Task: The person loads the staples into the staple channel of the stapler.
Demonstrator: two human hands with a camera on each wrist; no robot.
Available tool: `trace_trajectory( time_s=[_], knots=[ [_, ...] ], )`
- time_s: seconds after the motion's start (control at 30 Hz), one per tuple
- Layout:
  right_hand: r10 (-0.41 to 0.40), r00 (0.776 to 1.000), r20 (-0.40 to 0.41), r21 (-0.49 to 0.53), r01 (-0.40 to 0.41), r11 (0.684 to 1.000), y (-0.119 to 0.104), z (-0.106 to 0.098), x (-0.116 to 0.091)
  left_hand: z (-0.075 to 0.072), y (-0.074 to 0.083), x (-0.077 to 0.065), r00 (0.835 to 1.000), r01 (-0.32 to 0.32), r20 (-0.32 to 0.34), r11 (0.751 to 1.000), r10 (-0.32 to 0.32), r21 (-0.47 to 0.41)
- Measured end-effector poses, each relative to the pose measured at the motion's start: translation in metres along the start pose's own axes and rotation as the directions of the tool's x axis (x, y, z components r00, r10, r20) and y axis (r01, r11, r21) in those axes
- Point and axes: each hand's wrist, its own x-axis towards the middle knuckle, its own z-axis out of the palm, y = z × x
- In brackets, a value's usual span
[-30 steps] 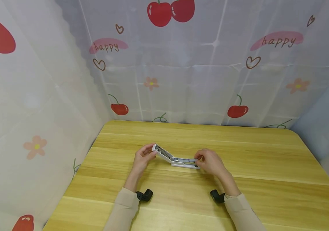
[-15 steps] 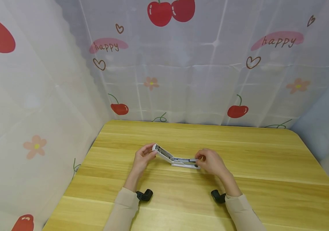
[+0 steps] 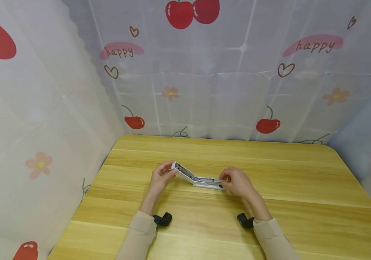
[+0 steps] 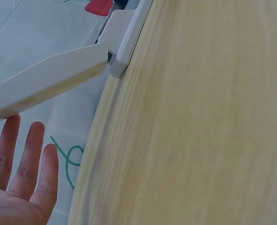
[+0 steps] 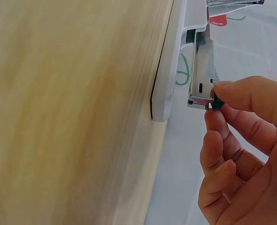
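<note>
A white stapler [image 3: 208, 186] stands on the table with its top arm swung far up to the left and its metal magazine [image 3: 205, 180] exposed. My left hand [image 3: 160, 177] holds the raised end of the top arm [image 4: 49, 77] between thumb and fingers. In the left wrist view its fingertips touch the arm's edge and the thumb is out of sight. My right hand [image 3: 237, 181] is at the magazine's front end. There its thumb and index finger pinch a small dark piece [image 5: 217, 101], mostly covered by the fingertips. The stapler's base [image 5: 163, 96] lies flat beside it.
The wooden table [image 3: 270, 162] reaches back to a white curtain [image 3: 205, 90] printed with cherries and hearts. A similar curtain hangs on the left. Black wrist cameras [image 3: 163, 219] sit on both forearms, close above the table.
</note>
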Motion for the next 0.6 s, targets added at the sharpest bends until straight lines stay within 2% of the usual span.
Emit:
trace_trajectory(
  time_s=[0.6],
  knots=[
    [0.034,0.999,0.016,-0.028,-0.034,0.999,-0.0061,0.0012,0.0021,0.001,0.0014,-0.0002,1.0,-0.007,0.004,1.0,0.008,-0.012]
  ],
)
